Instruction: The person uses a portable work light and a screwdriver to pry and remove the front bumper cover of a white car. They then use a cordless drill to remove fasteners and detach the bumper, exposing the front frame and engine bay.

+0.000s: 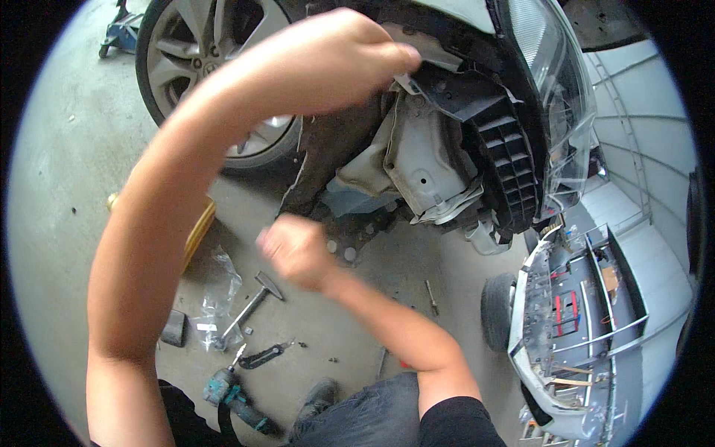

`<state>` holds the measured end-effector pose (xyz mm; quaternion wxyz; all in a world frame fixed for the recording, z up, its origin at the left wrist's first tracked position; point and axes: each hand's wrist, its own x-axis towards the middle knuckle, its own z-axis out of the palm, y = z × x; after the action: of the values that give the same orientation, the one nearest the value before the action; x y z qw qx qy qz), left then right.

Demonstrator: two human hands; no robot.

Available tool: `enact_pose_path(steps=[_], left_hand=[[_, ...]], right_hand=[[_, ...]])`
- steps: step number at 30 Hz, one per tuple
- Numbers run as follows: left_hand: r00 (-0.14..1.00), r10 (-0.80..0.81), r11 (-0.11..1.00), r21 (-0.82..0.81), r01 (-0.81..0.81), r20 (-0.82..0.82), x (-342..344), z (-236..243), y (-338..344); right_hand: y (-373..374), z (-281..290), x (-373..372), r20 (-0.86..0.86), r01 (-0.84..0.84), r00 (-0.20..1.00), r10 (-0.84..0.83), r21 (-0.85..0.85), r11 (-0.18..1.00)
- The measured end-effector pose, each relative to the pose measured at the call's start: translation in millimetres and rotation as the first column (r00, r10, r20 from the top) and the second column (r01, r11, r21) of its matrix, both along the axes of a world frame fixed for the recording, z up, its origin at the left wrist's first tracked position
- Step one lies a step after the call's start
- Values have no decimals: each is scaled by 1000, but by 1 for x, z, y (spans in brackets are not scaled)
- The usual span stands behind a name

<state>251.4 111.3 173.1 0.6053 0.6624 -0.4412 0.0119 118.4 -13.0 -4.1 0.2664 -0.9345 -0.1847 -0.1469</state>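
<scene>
My left hand (357, 63) reaches up across the front wheel (216, 67) to the opened front corner of a car. It is closed, thumb pointing right, beside a black plastic bracket (454, 93); what its fingers hold is hidden. Lower down, my right hand (298, 253) is closed and blurred by motion. It is at the lower edge of the dark wheel arch liner (328, 156); whether it touches the liner or grips something is unclear. Right of the liner, a bare pale metal panel (428, 160) and a black ribbed plastic piece (506, 164) are exposed below the headlight (532, 45).
On the floor lie a hammer (253, 305), a clear plastic bag (220, 290), a teal cordless drill (234, 398), a black-handled tool (264, 355) and a thin metal tool (432, 298). A detached bumper (532, 357) and a tyre (497, 313) are at the right.
</scene>
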Motion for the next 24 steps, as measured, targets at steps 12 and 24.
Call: enact_pose_path(steps=[12, 24], left_hand=[[930, 258, 960, -40, -277, -261, 4, 37, 64], [962, -131, 982, -165, 92, -240, -13, -30, -19]], right_hand=[[54, -95, -44, -745, -317, 645, 172, -56, 947], [-177, 187, -209, 195, 395, 565, -802, 789, 470]])
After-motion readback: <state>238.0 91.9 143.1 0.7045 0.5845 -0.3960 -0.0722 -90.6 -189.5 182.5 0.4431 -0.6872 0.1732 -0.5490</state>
